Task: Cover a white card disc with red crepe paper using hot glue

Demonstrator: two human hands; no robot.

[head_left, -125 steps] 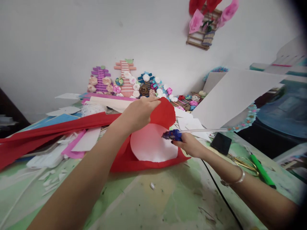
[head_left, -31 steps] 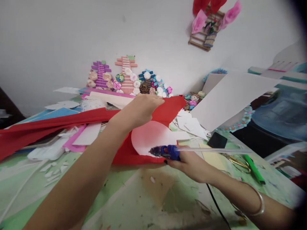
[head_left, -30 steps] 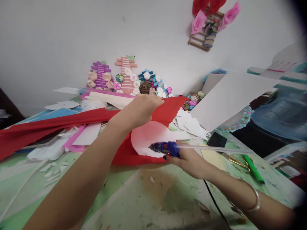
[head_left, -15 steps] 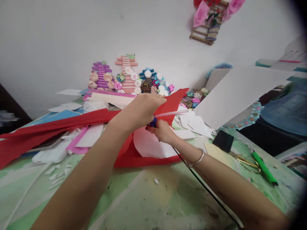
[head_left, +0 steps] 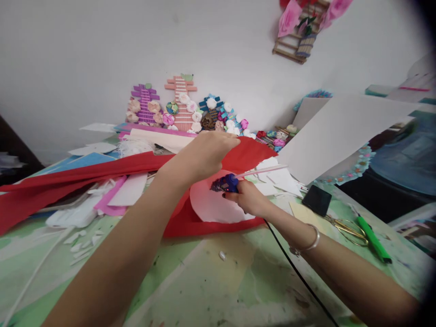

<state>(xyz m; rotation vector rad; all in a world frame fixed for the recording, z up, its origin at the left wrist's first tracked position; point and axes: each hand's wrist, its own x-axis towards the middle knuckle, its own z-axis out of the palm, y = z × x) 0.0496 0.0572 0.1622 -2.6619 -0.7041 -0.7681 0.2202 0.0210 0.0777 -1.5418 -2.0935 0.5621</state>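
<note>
Right hand grips blue glue gun mid-frame, over white disc. Left hand pinches red sheet just above. Sheet's near edge sits below centre; table runs from there to bottom edge. Green-handled tool lower right.

In a craft workshop, flower ornaments line the back edge of the bench, with scissors toward its right edge and a glue gun mid-bench.
</note>
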